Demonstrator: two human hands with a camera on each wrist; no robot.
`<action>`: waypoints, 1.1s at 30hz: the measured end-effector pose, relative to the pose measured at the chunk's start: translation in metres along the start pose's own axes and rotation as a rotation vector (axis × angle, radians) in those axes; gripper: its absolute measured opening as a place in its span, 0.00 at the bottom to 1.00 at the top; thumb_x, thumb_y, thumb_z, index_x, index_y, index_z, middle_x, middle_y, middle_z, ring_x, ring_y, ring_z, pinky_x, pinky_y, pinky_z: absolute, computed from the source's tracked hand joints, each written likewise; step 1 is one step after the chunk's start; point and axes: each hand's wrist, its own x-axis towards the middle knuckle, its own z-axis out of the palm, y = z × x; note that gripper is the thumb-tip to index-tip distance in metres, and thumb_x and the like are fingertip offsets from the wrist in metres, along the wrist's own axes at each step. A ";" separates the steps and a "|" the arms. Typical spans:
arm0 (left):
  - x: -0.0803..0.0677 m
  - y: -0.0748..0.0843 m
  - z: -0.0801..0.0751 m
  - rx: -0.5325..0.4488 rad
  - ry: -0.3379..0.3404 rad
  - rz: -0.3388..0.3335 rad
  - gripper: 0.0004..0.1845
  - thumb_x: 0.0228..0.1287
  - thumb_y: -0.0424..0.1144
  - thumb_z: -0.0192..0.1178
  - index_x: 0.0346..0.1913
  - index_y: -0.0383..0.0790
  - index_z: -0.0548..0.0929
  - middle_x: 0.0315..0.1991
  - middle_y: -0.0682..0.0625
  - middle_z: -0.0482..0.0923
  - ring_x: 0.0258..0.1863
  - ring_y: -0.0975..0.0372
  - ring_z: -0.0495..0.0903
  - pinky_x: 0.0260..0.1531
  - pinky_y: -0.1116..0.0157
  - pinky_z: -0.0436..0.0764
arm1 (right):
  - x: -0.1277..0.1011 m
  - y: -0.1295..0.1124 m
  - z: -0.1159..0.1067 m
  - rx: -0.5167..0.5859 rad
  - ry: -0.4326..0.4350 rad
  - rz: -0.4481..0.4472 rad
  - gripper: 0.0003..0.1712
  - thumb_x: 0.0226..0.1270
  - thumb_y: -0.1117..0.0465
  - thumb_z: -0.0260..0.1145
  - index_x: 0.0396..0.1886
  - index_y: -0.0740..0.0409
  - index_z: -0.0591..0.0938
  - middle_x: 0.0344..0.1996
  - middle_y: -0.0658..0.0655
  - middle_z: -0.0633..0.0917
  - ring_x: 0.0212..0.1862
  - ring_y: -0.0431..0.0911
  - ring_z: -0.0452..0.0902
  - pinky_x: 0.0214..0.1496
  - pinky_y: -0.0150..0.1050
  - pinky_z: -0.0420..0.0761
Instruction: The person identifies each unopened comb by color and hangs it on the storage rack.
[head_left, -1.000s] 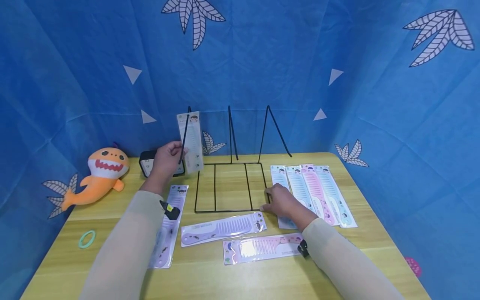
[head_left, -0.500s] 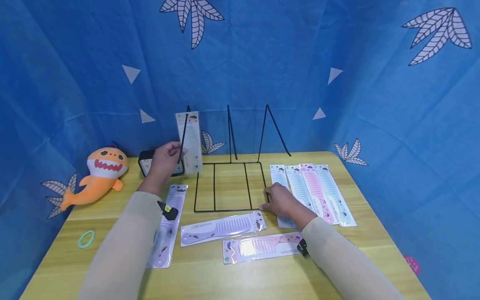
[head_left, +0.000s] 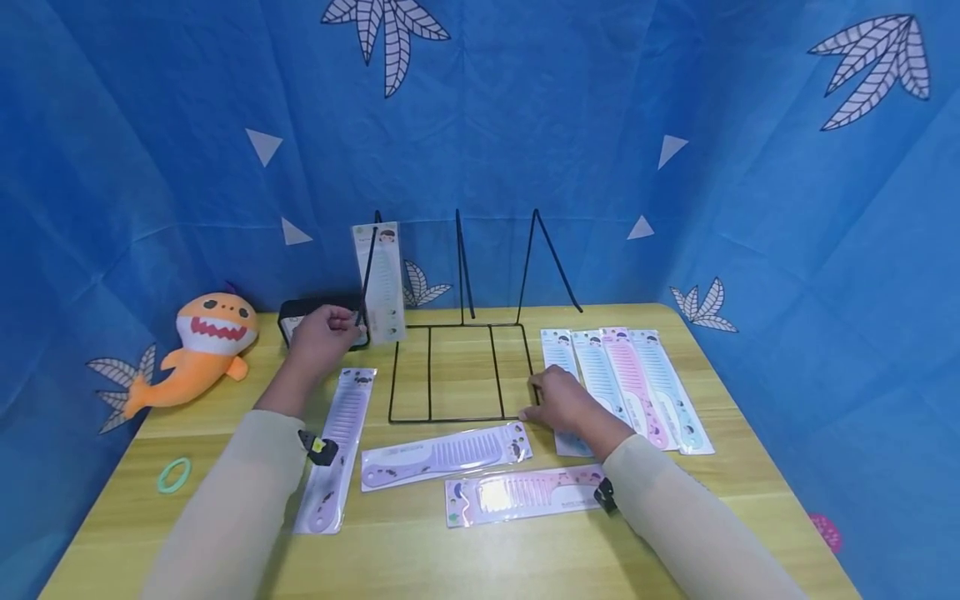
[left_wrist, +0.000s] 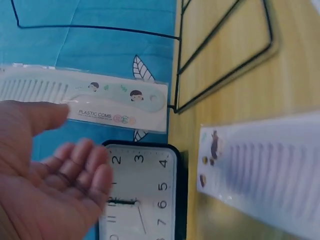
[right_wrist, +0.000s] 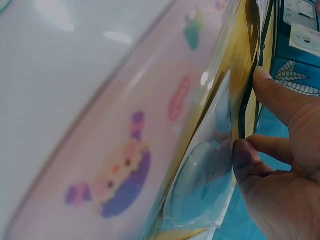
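My left hand (head_left: 321, 337) hovers left of centre in the head view, fingers loosely spread and holding nothing, just in front of the black clock (left_wrist: 140, 195). In the left wrist view my open palm (left_wrist: 45, 185) lies at the lower left, with the white packaged comb (head_left: 381, 283) just above it, standing upright against the leftmost divider of the black wire rack (head_left: 457, 367). My right hand (head_left: 564, 402) rests at the rack's lower right corner; in the right wrist view its thumb and fingertips (right_wrist: 270, 90) press against the thin black wire, beside a bagged comb. 4 packaged combs (head_left: 626, 387) lie side by side right of the rack, and 3 more (head_left: 442, 458) lie in the lower middle of the frame on the wooden table (head_left: 225, 417).
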 end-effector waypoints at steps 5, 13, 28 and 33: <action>-0.018 -0.014 0.002 0.315 -0.115 -0.112 0.39 0.79 0.57 0.61 0.75 0.26 0.70 0.69 0.28 0.76 0.66 0.38 0.77 0.70 0.39 0.80 | 0.001 0.000 0.001 -0.001 -0.001 0.005 0.44 0.71 0.50 0.79 0.79 0.64 0.74 0.70 0.68 0.78 0.69 0.59 0.78 0.77 0.57 0.79; -0.050 -0.044 0.022 0.423 -0.212 -0.263 0.36 0.72 0.58 0.70 0.59 0.24 0.79 0.44 0.36 0.79 0.43 0.47 0.79 0.42 0.53 0.81 | 0.002 0.002 0.001 0.001 -0.005 0.001 0.45 0.71 0.49 0.80 0.79 0.64 0.74 0.70 0.69 0.78 0.70 0.60 0.78 0.77 0.59 0.78; -0.060 -0.052 0.031 0.548 -0.210 -0.257 0.38 0.68 0.52 0.73 0.63 0.18 0.78 0.48 0.32 0.77 0.45 0.45 0.79 0.39 0.53 0.82 | 0.002 0.003 0.001 0.014 -0.001 0.006 0.45 0.71 0.49 0.80 0.80 0.64 0.74 0.70 0.68 0.78 0.68 0.58 0.78 0.77 0.58 0.79; -0.060 -0.057 0.027 0.476 -0.198 -0.285 0.39 0.67 0.49 0.74 0.64 0.18 0.75 0.48 0.31 0.77 0.45 0.44 0.79 0.41 0.51 0.83 | 0.001 0.004 0.002 0.029 0.002 0.011 0.45 0.71 0.50 0.80 0.80 0.63 0.74 0.70 0.68 0.77 0.71 0.59 0.77 0.78 0.58 0.78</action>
